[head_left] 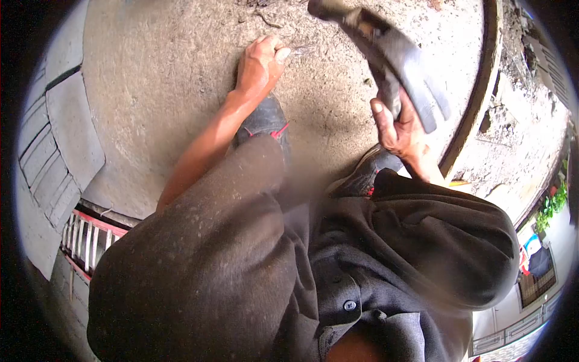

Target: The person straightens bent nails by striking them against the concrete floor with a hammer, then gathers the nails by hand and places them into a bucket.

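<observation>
My right hand (403,130) is wrapped round the handle of a claw hammer (392,51), raised above the ground at the upper right. The hammer's dark head is slightly blurred, with its claw pointing down and right. My left hand (262,63) is closed low over the rough concrete ground (175,78). Its fingers curl inward, and a thin, faint thing shows beside the thumb, too small to make out. Just below that hand is a dark shoe (262,117) with a red lace.
My other dark shoe (368,172) stands below the right hand. A curved raised edge (482,90) runs along the right, with rubble beyond. Grey blocks (75,120) and a red and white railing (90,238) lie at the left. Green plants (552,208) show far right.
</observation>
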